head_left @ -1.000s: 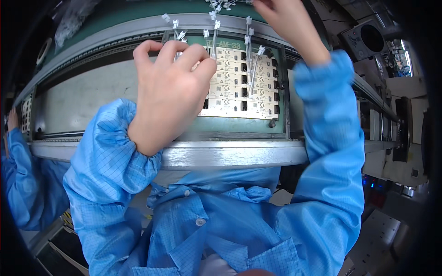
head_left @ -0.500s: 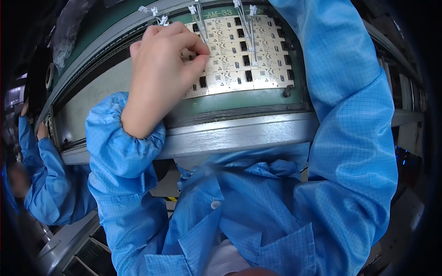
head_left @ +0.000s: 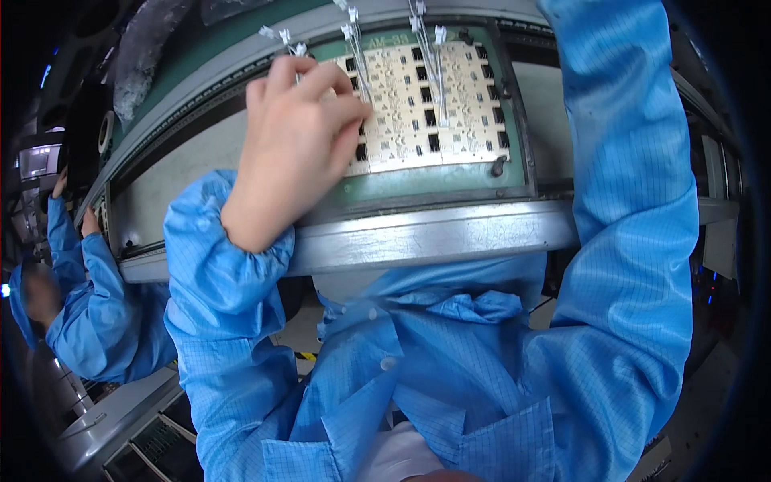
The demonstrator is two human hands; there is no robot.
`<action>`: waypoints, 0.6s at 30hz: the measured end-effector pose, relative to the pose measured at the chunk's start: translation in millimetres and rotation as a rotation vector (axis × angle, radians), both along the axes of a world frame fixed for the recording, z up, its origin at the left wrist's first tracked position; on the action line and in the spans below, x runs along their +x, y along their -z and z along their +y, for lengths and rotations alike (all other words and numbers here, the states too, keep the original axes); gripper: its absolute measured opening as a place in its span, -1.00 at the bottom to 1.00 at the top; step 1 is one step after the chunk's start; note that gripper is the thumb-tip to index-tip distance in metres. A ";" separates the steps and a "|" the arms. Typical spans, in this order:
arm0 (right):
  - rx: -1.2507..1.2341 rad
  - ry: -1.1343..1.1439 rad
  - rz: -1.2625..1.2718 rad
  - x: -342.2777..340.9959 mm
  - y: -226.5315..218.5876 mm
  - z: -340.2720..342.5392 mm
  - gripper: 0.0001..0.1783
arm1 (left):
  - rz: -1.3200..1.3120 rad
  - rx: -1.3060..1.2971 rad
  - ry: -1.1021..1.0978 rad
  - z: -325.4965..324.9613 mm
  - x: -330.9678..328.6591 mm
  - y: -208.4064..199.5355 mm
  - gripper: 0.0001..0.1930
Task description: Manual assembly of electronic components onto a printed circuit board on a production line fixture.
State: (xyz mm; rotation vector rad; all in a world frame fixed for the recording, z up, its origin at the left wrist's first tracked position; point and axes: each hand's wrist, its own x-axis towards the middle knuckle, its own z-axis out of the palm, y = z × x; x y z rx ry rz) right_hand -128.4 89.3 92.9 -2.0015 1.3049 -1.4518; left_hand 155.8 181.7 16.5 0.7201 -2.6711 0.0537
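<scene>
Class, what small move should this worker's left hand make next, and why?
Perhaps it should lift slightly leftward to expose the spot beneath: the left hand covers part of the pale circuit boards, hiding whether it pinches anything, while white-plugged wires show over the boards to its right.

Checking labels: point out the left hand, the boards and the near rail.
Left hand (head_left: 295,135): head view, back of the hand.
Boards (head_left: 404,119): head view, pale face near the middle.
Near rail (head_left: 434,235): head view, bare metal surface.

Circuit-board panel (head_left: 401,120) on a carrier (head_left: 418,178); left hand (head_left: 293,128) over the panel's left side, wired connectors (head_left: 439,34) across its far edge, rail (head_left: 434,233) in front.
</scene>
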 end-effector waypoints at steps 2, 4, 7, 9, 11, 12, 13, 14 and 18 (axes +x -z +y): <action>0.143 -0.041 -0.091 -6.8 2.8 18.0 -0.74 | -0.023 -0.023 0.012 2.2 -1.3 -5.1 -0.87; 0.246 -0.072 -0.161 -12.9 1.3 44.1 -0.73 | -0.132 0.125 0.099 0.5 -1.6 -15.5 -0.83; 0.240 -0.086 -0.184 -15.5 10.3 83.8 -0.80 | 0.088 0.113 0.197 -71.0 -8.9 -26.6 -0.86; 0.121 -0.050 -0.099 -7.1 28.8 108.7 -0.84 | 0.042 0.177 -0.022 -89.0 -26.4 -59.6 -0.80; -0.017 0.060 0.206 -11.2 48.3 138.6 -0.88 | 0.034 0.166 0.047 -127.9 -37.4 -47.3 -0.75; -0.054 0.158 0.364 5.3 51.6 162.7 -0.89 | 0.045 0.173 0.036 -149.0 -38.4 -42.0 -0.75; -0.162 0.137 0.467 17.8 57.5 175.4 -0.88 | -0.054 0.039 0.132 -164.8 -29.2 -43.1 -0.74; -0.134 0.165 0.526 26.8 64.0 189.8 -0.87 | -0.143 -0.073 0.269 -173.4 -32.8 -33.0 -0.73; -0.089 0.157 0.616 48.4 92.8 211.3 -0.85 | -0.160 -0.049 0.293 -166.4 -44.3 -22.6 -0.76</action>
